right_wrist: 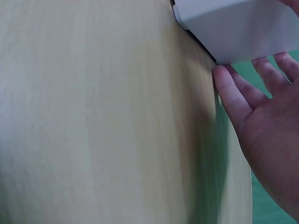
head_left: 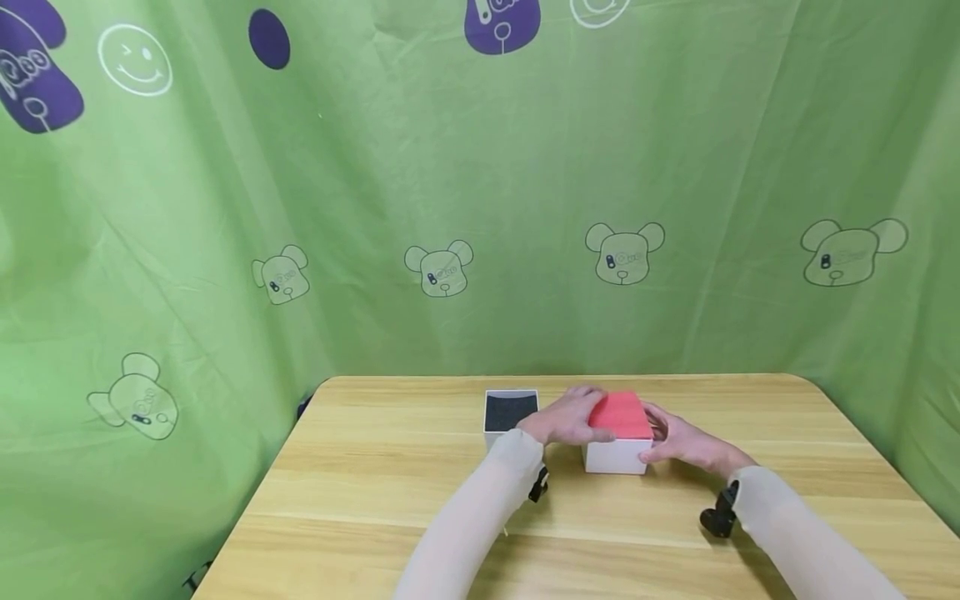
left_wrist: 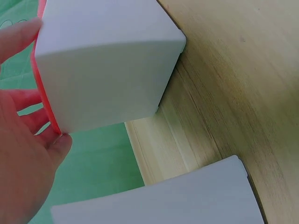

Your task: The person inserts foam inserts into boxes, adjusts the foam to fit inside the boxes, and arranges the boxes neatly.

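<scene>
A white box [head_left: 617,458] with a flat red top [head_left: 619,414] stands on the wooden table. My left hand [head_left: 572,418] holds the left part of the red top, thumb over the near edge and fingers at the far side. In the left wrist view, fingertips of the left hand [left_wrist: 23,158] touch the thin red rim along the white box [left_wrist: 107,84]. My right hand [head_left: 690,442] holds the box's right side, with the thumb near its front corner. In the right wrist view, the right hand [right_wrist: 275,112] has fingertips against the white wall [right_wrist: 243,32].
Left of the red-topped box stands a second white box [head_left: 512,391] with a dark grey inside; the left forearm partly hides it. The table [head_left: 360,475] ends at a green curtain [head_left: 525,317] printed with bear heads.
</scene>
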The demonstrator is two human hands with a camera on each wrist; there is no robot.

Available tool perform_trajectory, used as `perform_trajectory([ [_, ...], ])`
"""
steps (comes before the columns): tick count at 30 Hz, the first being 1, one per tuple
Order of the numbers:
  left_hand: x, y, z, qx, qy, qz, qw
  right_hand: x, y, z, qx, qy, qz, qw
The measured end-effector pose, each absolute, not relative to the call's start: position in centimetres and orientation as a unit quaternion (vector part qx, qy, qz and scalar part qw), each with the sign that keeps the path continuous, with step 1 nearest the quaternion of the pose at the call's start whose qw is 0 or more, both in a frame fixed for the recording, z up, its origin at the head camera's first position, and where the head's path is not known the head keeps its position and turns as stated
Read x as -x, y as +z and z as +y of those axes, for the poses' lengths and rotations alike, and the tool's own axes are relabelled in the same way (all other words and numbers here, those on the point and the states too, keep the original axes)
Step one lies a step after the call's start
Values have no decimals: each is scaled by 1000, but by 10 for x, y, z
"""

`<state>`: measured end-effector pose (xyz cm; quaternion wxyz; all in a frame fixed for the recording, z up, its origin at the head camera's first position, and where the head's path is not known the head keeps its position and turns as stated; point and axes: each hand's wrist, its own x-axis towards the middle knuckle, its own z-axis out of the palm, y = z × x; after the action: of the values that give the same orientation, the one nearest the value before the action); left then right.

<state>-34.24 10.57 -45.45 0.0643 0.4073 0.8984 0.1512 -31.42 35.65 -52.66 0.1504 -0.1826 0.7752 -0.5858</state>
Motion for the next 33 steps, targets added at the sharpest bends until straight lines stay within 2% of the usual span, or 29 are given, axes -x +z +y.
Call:
perform_trajectory([
  [33, 343, -455, 111, -434, 94, 896, 28, 315, -527, 356, 189, -585, 775, 148],
])
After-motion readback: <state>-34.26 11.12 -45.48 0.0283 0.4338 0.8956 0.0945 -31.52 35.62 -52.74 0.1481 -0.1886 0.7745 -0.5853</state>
